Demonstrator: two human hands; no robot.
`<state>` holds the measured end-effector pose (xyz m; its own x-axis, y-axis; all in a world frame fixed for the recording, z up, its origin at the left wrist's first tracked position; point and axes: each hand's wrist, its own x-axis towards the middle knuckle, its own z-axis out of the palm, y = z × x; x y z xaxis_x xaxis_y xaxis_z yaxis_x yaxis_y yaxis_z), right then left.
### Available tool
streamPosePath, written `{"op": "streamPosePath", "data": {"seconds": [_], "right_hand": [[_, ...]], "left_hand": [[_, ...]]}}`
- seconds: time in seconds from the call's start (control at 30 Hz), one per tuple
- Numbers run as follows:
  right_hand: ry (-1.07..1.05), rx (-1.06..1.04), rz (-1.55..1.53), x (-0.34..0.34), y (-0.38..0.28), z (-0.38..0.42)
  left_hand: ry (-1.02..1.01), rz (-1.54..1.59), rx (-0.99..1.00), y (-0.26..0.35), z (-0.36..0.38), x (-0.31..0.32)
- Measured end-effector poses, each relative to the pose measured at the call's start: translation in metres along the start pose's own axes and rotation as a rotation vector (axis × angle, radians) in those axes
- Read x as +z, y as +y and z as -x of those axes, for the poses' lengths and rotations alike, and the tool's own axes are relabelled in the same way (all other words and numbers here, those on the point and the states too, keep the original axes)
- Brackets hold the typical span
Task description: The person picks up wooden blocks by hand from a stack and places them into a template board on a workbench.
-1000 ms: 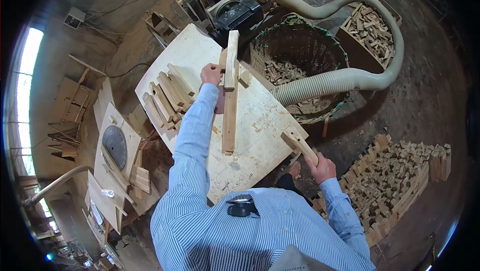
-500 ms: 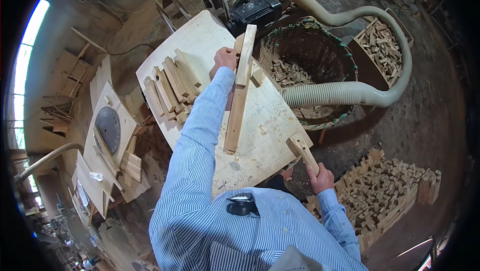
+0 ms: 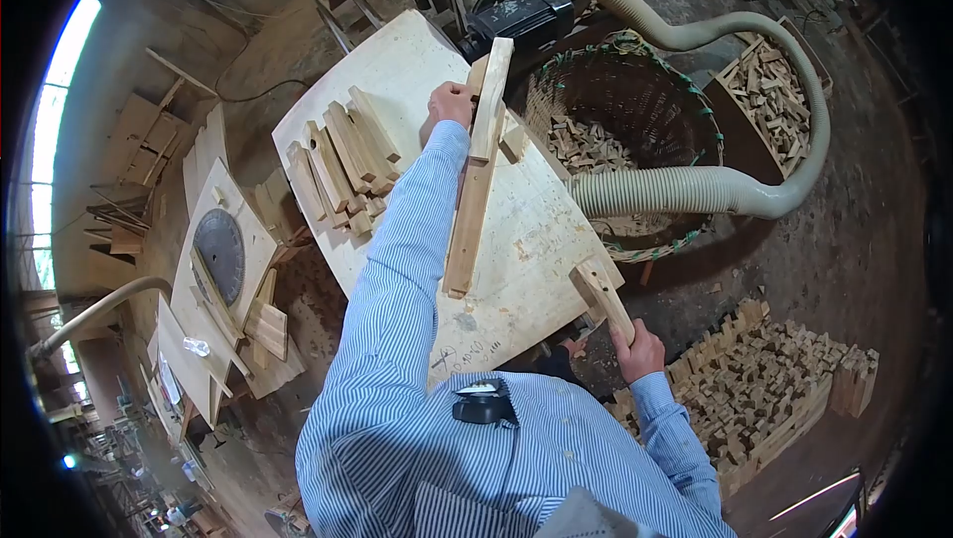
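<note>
My left hand (image 3: 452,104) is closed in a fist beside the wooden fence (image 3: 490,106) on the pale worktable (image 3: 521,260). Whatever its fingers hold, if anything, is hidden. Below the fence, a long wooden strip (image 3: 470,230) runs toward me along the tabletop. At the table's near right corner, my right hand (image 3: 638,351) is wrapped round the lower end of a wooden bar (image 3: 610,302) with dark holes in it. The bar's upper end meets a small block at the corner. Left of my left arm, several notched wooden pieces (image 3: 342,161) lie piled on the table.
A wicker basket (image 3: 717,131) with wood offcuts stands past the table's right edge, a ribbed hose (image 3: 675,191) crossing it. A black motor (image 3: 524,17) sits at the far end. Stacked wood blocks (image 3: 759,389) are on the floor at right. A saw disc (image 3: 220,252) shows at left.
The view has shifted slightly, moving the surroundings a little right. Both hands keep nearly the same places; the right hand still grips the bar.
</note>
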<state>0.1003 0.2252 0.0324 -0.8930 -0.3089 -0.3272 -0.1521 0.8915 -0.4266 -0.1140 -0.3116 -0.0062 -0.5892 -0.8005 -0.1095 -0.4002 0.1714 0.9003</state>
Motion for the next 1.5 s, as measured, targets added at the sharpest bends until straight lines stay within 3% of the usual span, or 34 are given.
{"op": "streamPosePath", "data": {"seconds": [0.3,0.47,1.03,1.5], "right_hand": [[0.027,-0.024,0.014,0.012,0.006,-0.012],[0.033,-0.039,0.002,0.007,-0.017,-0.032],[0.052,-0.018,0.016,0.002,-0.053,-0.054],[0.054,-0.008,-0.006,0.001,-0.02,-0.02]], "left_hand": [[0.053,-0.02,0.027,-0.006,-0.017,0.003],[0.165,-0.202,0.122,-0.011,-0.056,0.005],[0.177,-0.39,0.198,-0.01,-0.099,-0.001],[0.235,-0.229,0.317,-0.01,-0.027,0.006]]}}
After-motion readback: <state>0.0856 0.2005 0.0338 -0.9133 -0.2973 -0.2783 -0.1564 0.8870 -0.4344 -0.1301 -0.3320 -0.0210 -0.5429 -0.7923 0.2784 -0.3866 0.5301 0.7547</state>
